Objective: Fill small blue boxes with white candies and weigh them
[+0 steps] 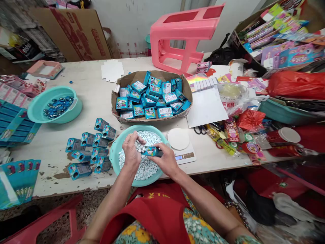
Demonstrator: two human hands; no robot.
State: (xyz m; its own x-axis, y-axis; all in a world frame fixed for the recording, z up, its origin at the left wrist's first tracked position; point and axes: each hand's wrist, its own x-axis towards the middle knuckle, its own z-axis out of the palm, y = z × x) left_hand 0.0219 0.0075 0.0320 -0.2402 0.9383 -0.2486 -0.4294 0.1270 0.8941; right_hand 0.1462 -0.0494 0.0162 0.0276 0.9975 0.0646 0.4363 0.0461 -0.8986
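My left hand (pixel 131 150) is curled around some small white candies (pixel 139 146), close to the end of a little blue box. My right hand (pixel 166 158) grips that blue candy box (pixel 150 151), which lies on its side with its printed face up. Both hands are over a turquoise basin (pixel 115 160) that holds a heap of the same white candies (pixel 146 171). Left of the basin stand several blue boxes (pixel 98 140) with round openings. A white digital scale (pixel 186 154) sits to the right of the basin.
Behind the basin, a cut-down cardboard box (pixel 119 117) holds many blue boxes. At left, a turquoise bowl (pixel 54 117) contains shiny blue wrapped pieces. A pink stool (pixel 158 37) lies tipped at the back. Scissors (pixel 200 129) and mixed packets (pixel 232 131) clutter the right side.
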